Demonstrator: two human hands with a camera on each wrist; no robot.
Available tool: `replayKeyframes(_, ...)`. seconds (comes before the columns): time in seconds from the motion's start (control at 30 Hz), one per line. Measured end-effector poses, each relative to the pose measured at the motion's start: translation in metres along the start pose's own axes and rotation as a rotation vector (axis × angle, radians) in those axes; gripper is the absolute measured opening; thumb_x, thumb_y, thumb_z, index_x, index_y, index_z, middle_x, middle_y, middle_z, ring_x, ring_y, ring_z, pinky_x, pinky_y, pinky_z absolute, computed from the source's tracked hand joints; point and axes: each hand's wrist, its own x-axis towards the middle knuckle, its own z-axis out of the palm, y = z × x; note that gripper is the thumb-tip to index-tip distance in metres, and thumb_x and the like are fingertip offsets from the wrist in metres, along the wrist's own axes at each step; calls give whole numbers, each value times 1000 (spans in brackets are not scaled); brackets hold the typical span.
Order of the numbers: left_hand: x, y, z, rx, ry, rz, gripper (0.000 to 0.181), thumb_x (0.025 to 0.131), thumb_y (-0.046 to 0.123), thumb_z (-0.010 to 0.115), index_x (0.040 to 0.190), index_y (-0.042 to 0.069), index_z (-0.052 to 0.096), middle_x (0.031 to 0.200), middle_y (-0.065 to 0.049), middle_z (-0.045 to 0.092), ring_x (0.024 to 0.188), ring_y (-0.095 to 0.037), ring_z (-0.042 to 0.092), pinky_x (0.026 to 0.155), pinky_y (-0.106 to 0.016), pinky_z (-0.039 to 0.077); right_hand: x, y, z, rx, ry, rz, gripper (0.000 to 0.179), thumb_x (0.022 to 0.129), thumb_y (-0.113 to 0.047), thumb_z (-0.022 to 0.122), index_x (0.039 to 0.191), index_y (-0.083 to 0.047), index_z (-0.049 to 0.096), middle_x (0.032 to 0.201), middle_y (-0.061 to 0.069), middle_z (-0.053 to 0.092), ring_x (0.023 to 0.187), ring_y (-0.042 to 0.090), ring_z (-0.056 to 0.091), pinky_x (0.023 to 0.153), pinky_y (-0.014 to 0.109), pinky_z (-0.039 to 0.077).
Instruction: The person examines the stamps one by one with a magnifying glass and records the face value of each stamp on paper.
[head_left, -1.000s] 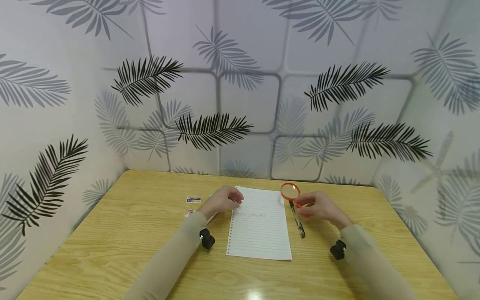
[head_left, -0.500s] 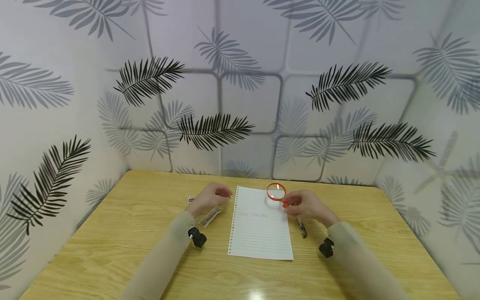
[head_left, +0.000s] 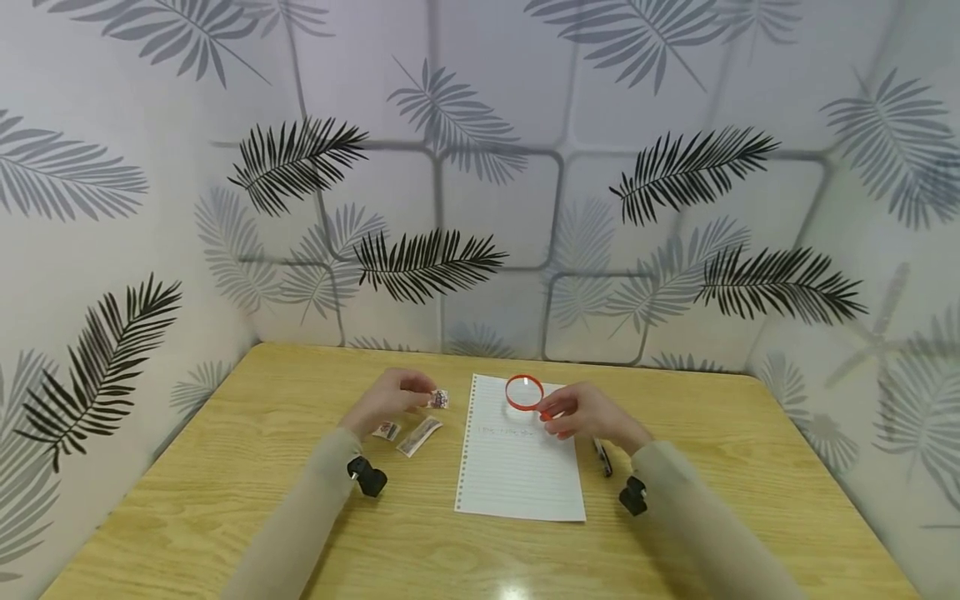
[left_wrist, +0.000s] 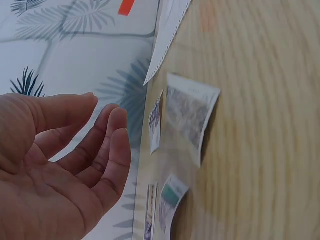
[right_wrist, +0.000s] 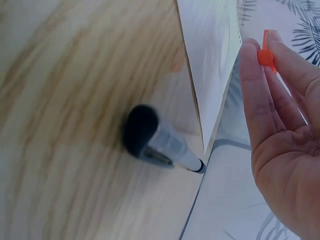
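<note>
My right hand (head_left: 588, 415) pinches the orange handle of a magnifying glass (head_left: 525, 392), whose round lens overlaps the upper part of the lined paper (head_left: 519, 479) in the head view. In the right wrist view the handle end (right_wrist: 265, 56) sits between thumb and fingertips. My left hand (head_left: 386, 402) hovers left of the sheet with its fingers loosely bent and nothing between them. Close by lie small stamp-like pictures: one (head_left: 438, 399) by its fingertips, another (head_left: 386, 431) near the wrist, and a longer strip (head_left: 419, 437). The left wrist view shows the strip (left_wrist: 190, 112) slightly curled up.
A black-capped pen (head_left: 603, 458) lies right of the paper, partly behind my right hand. Faint handwriting runs across the sheet. The wooden table (head_left: 225, 467) ends at a wall (head_left: 495, 208) with a leaf pattern.
My left hand has moved left, away from the paper, uncovering the stamp-like pictures. My right hand has carried the magnifying glass left from beside the pen to over the paper.
</note>
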Motion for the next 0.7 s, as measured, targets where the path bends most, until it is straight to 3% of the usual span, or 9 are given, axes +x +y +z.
replayKeyframes(0.2,-3,-9,-14,-57,8,-14,34,95,1,57,129,-6,55,127,-23,58,108,-35,59,90,-45,53,7,-8,9,-21,-32,-29,32,87,-5,72,117,2,68,112,21,70,82,15,70,71,35,59)
replayKeyframes(0.47,-6,-21,-29,-14,26,-5,34,94,0,57,128,-9,56,125,-27,58,108,-36,60,88,-44,54,19,-18,21,-32,-35,-14,31,86,-5,73,117,-2,69,110,18,71,84,15,70,70,33,58)
replayKeyframes(0.7,-11,-23,-43,50,95,-17,36,95,2,57,129,-8,56,131,-28,55,116,-36,55,94,-45,50,29,-25,30,-27,-51,-1,32,86,-5,73,117,-2,69,108,16,72,83,14,70,70,31,58)
